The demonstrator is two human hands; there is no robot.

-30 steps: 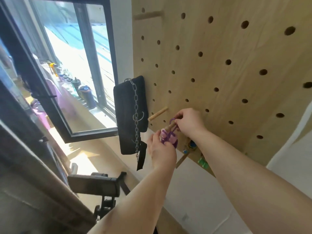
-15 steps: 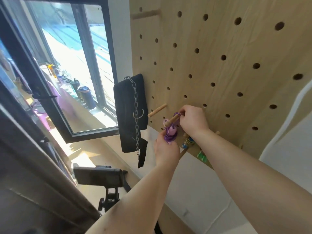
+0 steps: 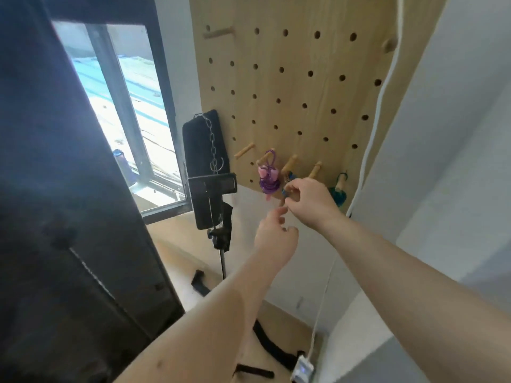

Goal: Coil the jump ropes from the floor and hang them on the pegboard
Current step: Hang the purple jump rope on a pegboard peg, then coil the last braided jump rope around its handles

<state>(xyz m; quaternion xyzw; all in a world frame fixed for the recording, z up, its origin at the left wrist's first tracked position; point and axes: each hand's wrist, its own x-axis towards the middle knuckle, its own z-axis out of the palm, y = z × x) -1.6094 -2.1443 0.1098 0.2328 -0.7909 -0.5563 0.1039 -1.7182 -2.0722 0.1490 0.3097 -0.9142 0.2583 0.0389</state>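
A window fills the 9 o'clock side of the view. Toward 3 o'clock from it a black pad with a chain hangs at the pegboard edge, and a phone on a stand sits at the pad's 6 o'clock. A coiled purple rope hangs from a peg in the board's bottom row, free of both hands. The left hand, at the purple rope's 6 o'clock, has loosely curled fingers and holds nothing. A blue rope hangs from the next peg, partly hidden by the right hand. That hand's fingers are curled close at the blue rope, but blur hides whether they pinch it. At its 3 o'clock a teal rope hangs on the last peg, beside a white cable.
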